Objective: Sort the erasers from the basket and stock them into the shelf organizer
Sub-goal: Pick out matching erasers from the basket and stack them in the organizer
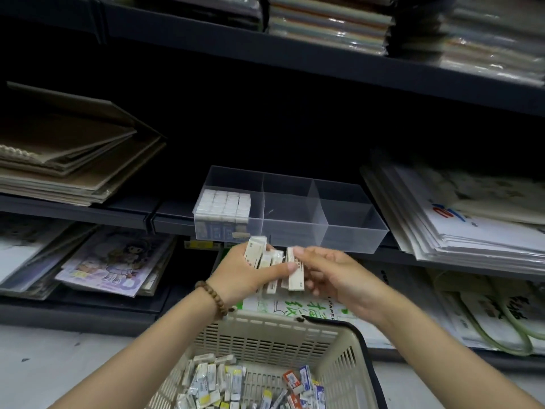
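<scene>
Your left hand [236,274] is curled round a bundle of erasers [267,261], thumb across their front, holding them side by side with their long axes upright and tipped a little away from you. Your right hand [333,278] pinches the end eraser [295,274] on the right of that row between thumb and fingertips, so it touches its neighbours.

Both hands hang over the far rim of the basket [283,324], where the loose erasers [212,379] lie mixed, white sleeves among blue and red ones.

The relation that matters: the organizer [348,231] sits on the shelf just above and beyond your hands. Its left compartment already holds a packed block of erasers [224,206], standing on end. The middle compartment [283,202] looks bare and lies almost straight ahead of the bundle, slightly right of it.

Your left hand carries the load and is the nearer one to that opening. I judge the next move is up and forward, erasers kept upright so they drop in on end like the block beside them.
</scene>
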`<state>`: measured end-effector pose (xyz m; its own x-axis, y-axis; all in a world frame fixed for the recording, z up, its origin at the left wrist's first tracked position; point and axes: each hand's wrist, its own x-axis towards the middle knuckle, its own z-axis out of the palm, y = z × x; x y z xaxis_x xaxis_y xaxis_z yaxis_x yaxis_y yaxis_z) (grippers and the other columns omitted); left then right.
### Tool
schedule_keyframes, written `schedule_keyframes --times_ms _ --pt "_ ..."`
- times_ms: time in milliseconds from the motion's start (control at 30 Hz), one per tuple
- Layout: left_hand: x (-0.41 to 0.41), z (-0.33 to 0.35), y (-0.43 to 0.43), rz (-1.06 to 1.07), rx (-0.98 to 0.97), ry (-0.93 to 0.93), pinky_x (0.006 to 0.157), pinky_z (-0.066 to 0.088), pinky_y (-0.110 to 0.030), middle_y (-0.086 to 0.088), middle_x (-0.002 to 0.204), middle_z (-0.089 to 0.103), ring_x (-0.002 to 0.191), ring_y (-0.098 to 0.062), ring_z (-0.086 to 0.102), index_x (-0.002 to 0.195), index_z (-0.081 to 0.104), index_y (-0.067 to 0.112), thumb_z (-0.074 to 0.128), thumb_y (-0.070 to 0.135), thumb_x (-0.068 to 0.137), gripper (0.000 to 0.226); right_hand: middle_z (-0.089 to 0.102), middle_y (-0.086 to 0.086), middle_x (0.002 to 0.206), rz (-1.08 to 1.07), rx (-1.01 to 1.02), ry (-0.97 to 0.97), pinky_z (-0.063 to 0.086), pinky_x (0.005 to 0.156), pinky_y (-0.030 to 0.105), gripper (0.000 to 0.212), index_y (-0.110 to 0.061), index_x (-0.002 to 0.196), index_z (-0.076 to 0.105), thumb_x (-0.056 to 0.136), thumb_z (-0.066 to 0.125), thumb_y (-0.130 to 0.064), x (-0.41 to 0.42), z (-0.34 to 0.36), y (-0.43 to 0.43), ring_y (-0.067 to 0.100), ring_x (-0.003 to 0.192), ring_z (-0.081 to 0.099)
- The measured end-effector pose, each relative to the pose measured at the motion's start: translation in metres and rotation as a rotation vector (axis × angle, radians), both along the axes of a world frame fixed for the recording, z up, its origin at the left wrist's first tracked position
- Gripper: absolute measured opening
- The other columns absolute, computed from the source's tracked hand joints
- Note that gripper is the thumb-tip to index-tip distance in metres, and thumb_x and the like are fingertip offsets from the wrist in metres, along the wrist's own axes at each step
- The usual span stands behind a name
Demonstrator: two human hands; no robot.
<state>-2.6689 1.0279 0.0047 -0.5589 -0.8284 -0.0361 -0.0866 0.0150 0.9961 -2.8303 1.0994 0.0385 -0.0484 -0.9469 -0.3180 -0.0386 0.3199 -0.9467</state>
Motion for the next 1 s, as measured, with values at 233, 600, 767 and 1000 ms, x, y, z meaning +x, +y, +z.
schedule_keyframes --times_ms 233,600,767,1000 --pt "0.017 0.028 -0.029 0.207 0.008 0.109 0.065 0.054 -0.027 0.001 0.07 0.069 0.069 -0.015 0.065 0.087 0.07 0.01 0.079 0.057 0.049 0.062 0.072 0.011 0.084 0.108 -0.168 0.246 0.055 0.064 0.018 0.025 -0.011 0.095 0.068 0.082 0.065 -0.033 -0.01 0.061 -0.04 0.014 0.072 0.068" --pt "0.072 0.024 -0.091 0.612 0.174 0.334 0.085 0.053 -0.04 0.0 0.056 0.056 0.06 -0.014 0.058 0.096 0.064 0.005 0.075 0.025 0.077 0.03 0.064 0.009 0.091 -0.045 -0.113 0.657 0.058 0.069 0.026 0.036 -0.002 0.113 0.06 0.082 0.072 -0.017 -0.008 0.036 -0.124 0.018 0.071 0.067" --pt "0.071 0.017 -0.1 0.634 0.252 0.339 0.074 0.053 -0.031 -0.001 0.082 0.065 0.071 -0.014 0.06 0.11 0.066 0.004 0.077 0.025 0.075 0.042 0.067 0.01 0.088 -0.12 -0.076 0.639 0.057 0.067 0.022 0.037 0.002 0.11 0.062 0.079 0.074 -0.014 0.002 0.016 -0.135 0.014 0.068 0.067" --pt "0.07 0.024 -0.096 0.663 0.28 0.421 0.065 0.053 -0.023 -0.004 0.096 0.067 0.078 -0.013 0.064 0.109 0.063 0.002 0.075 0.022 0.077 0.039 0.071 0.012 0.096 -0.175 0.054 0.464 0.054 0.089 0.031 0.043 0.005 0.108 0.065 0.074 0.079 -0.017 -0.004 0.015 -0.14 0.02 0.087 0.069"
